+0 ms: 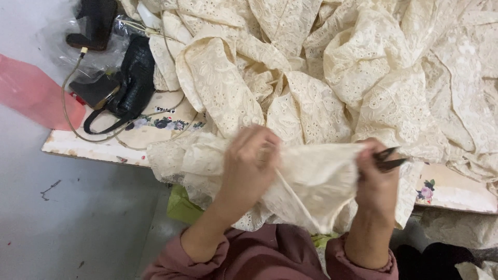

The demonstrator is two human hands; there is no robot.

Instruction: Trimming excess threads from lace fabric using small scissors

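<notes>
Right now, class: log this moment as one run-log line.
left hand: grips cream lace fabric | right hand: holds small scissors at fabric edge

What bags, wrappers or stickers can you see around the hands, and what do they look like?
Clear plastic bag: top left on the floor, crinkled and see-through, under dark things.
Black handbag: left of the lace pile, shiny, bumpy, with a loop handle.
Green bag or wrapper: below the board edge by the left hand, bright green, mostly hidden.
No labels, signs or screens show.
</notes>
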